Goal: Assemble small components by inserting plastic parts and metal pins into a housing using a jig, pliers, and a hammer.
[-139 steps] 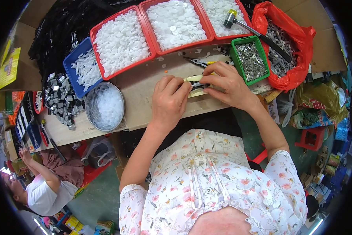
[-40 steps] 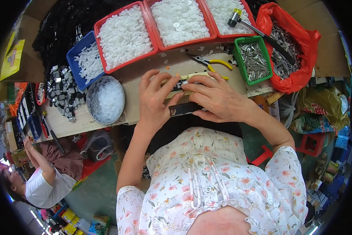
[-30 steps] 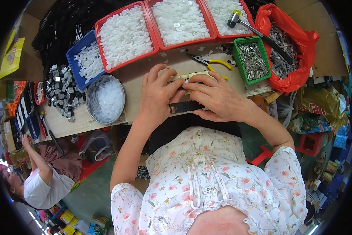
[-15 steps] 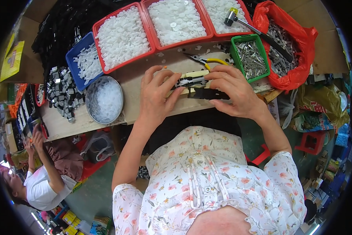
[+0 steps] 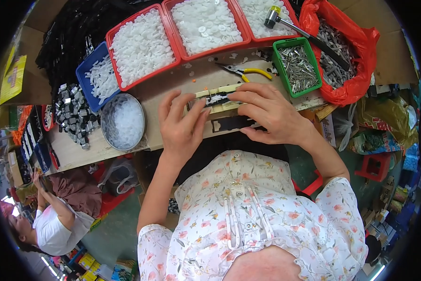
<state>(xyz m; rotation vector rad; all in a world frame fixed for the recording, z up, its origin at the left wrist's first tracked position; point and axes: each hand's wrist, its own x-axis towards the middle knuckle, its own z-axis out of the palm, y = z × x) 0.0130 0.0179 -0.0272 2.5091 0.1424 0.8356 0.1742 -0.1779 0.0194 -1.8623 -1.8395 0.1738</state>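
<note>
On the bench before me is a long cream fixture [image 5: 216, 107] with a slim black and white plastic part [image 5: 216, 99] lying in its channel. My left hand [image 5: 181, 122] pinches the left end of this part with thumb and forefinger, its other fingers bent above. At the other end, the curled fingers of my right hand [image 5: 272, 114] grip the part, with the thumb lower down. The fingertips cover both ends. A dark flat strip [image 5: 231, 123] runs along the near side of the fixture, partly under my right thumb.
Beyond my hands lie yellow-handled pliers [image 5: 248, 71]. Red trays [image 5: 178, 35] of white plastic pieces line the back, with a green basket [image 5: 319, 70] of metal pins and a hammer [image 5: 309, 37] at right. A metal bowl [image 5: 143, 119] stands left. Another person [image 5: 56, 220] sits at far left.
My left hand has shifted slightly left and down, and my right hand slightly left. More of the cream fixture and dark strip shows between them.
</note>
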